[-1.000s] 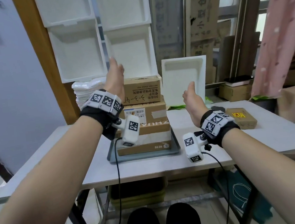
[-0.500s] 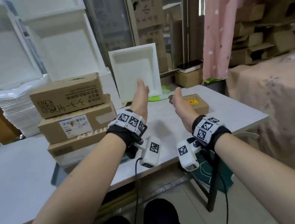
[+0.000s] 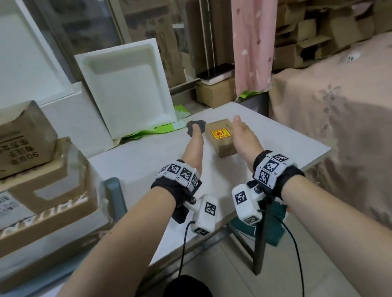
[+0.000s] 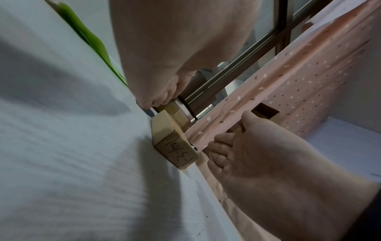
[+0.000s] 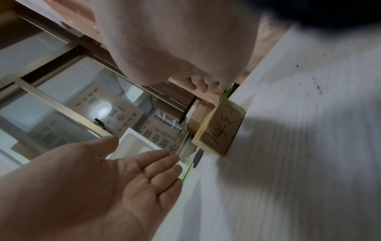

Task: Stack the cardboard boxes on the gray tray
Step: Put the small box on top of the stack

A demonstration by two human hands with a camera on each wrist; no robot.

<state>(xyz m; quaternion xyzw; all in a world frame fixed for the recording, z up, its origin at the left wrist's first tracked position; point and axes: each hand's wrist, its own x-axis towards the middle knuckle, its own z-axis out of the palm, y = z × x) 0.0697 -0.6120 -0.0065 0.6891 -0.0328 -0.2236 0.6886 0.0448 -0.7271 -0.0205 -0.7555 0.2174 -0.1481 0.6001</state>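
White tabletop (image 3: 143, 164) fills the middle of what we see, with foam trays leaning behind it and a pink curtain (image 3: 252, 32) to the right. Our left hand (image 3: 193, 148) and right hand (image 3: 244, 138) reach out palm to palm on either side of a small cardboard box (image 3: 221, 136) near the table's far right corner — both spread wide, fingers straight, holding nothing; from the head view we cannot tell whether either one touches it. The wrist views show more: in the left wrist view the right hand's (image 4: 268, 154) fingertips sit just beside the box's near end (image 4: 175, 146), and in the right wrist view the left hand (image 5: 98, 179) is plainly apart from the box (image 5: 220, 128). Only those two views show the handwriting on the near end face; only the head view shows the yellow and red label on top. The box lies flat, its long axis running away from us, one short end facing us. At the left, three larger cardboard boxes (image 3: 23, 182) stand stacked on the gray tray (image 3: 115, 196), well apart from the small one
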